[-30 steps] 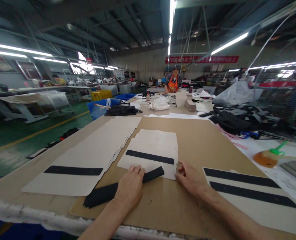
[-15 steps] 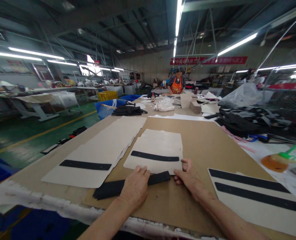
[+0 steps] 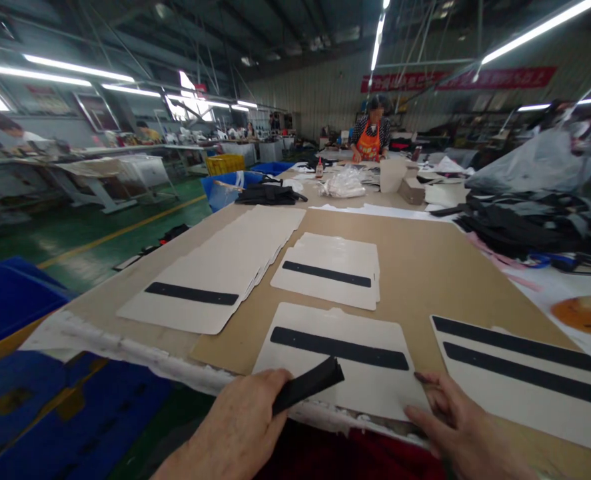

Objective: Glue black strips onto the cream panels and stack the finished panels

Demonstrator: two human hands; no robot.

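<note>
My left hand (image 3: 242, 417) is closed round a small bundle of black strips (image 3: 316, 385), whose free end points up and to the right. Under that bundle, at the table's near edge, lies an off-white panel (image 3: 370, 387) with one black strip (image 3: 338, 347) across it. My right hand (image 3: 458, 417) pinches this panel at its right edge, thumb and fingers close together. Just beyond is a short stack of similar panels (image 3: 328, 247), its top one bearing a black strip. To the right, another panel (image 3: 525, 407) carries two black strips.
A long fanned row of off-white panels (image 3: 225, 250) covers the table's left side. Black fabric pieces (image 3: 515, 220) are heaped at the right, near an orange bottle (image 3: 582, 313). Blue bins (image 3: 15, 300) stand at the left. Across the table is a person in an orange apron (image 3: 368, 143).
The near panel has come off the middle stack toward me, with my right hand at its edge. My left hand has lifted the black strips off the table. The view has shifted.
</note>
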